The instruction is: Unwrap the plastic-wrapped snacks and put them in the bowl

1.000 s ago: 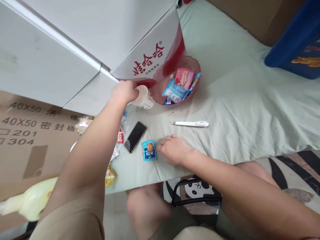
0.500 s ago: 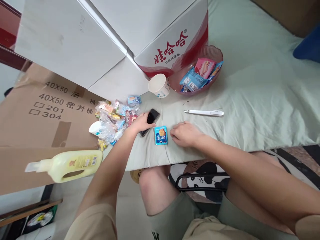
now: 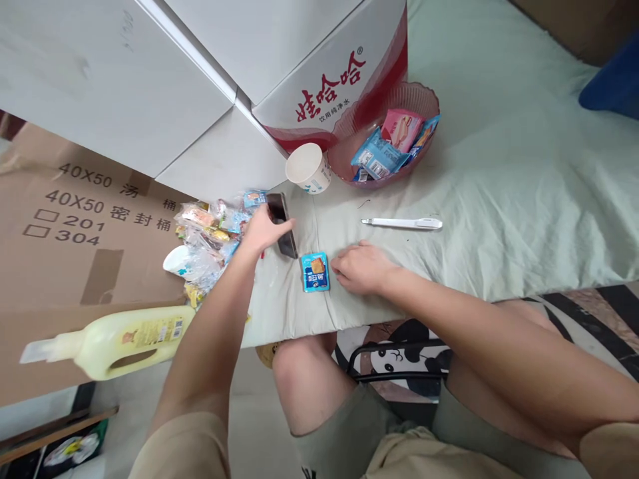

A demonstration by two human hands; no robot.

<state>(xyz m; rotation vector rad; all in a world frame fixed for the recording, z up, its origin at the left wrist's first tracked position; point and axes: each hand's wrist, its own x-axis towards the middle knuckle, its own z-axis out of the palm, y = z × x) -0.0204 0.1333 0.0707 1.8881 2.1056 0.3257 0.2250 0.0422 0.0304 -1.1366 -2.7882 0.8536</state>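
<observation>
Our left hand (image 3: 264, 229) pinches phone (image 3: 278, 209), best gripped firmly by sides, toward green cloth's (image 3: 489, 219) front left corner; right hand (image 3: 363, 267) half-curled, palm hidden.

Camera: one view, worn on my head, looking forward and steeply down.
Packet (image 3: 315, 271): near the middle of my view, close in front of me.
Hands: my left hand (image 3: 263, 231) shows left of the packet, my right hand (image 3: 363, 267) just right of it.
Knee (image 3: 299, 372): below the packet, nearer the lens.
Bowl (image 3: 425, 100): above and right of the packet, farther off.
White box (image 3: 294, 36): above the packet, cut by the top edge.
</observation>
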